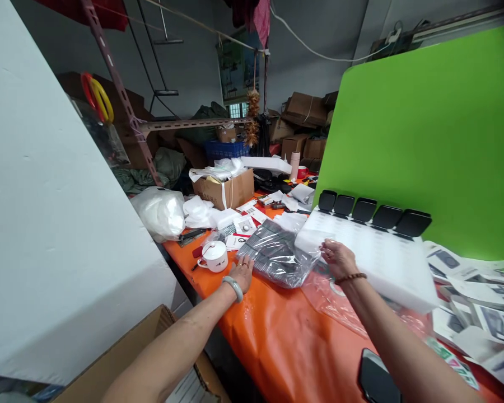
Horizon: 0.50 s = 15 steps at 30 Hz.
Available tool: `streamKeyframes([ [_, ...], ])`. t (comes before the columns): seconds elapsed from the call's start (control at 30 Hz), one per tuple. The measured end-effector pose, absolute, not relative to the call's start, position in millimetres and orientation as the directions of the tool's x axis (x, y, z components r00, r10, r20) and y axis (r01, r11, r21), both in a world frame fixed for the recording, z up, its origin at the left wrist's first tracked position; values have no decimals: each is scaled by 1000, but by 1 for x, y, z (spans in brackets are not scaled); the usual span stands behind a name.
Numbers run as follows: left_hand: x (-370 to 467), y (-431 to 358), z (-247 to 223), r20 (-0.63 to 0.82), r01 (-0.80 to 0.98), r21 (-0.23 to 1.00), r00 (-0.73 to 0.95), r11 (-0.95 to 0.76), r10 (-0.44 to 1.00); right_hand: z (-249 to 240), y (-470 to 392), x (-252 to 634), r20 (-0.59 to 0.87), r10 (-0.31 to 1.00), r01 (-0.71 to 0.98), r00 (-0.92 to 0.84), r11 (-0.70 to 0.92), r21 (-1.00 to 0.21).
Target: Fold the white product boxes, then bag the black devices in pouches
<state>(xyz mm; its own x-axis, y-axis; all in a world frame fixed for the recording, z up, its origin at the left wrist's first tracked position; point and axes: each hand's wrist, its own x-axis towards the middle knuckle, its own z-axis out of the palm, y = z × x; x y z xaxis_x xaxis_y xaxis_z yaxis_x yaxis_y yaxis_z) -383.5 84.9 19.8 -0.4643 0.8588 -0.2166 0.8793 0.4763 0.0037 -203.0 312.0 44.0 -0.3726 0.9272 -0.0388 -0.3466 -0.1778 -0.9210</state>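
Observation:
A clear plastic bag of dark flat pieces (275, 254) lies on the orange table cover (277, 324). My left hand (242, 273) rests at the bag's near left edge, fingers apart and stretched out. My right hand (338, 259) is at the bag's right side, with thumb and fingers pinched on its clear plastic edge. Right of the bag stands a long white foam block (373, 257), with several black pieces (364, 210) upright along its back edge. A sheet of clear plastic (340, 302) lies under and before the block.
A white lidded mug (215, 256) stands left of the bag. A phone (378, 378) lies near the front edge. Printed boxes (479, 302) are at the right, a green board (424, 129) behind. An open carton (121, 358) sits below left; another carton (231, 190) is farther back.

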Motion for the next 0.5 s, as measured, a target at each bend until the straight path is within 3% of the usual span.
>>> streamKeyframes([
  [0.27, -377, 97, 53, -139, 868, 82, -476, 489, 868, 36, 299, -136, -117, 892, -404, -437, -311, -860],
  [0.5, -329, 137, 59, -51, 823, 371, -445, 430, 894, 41, 283, -139, -90, 846, -375, -525, -325, -868],
])
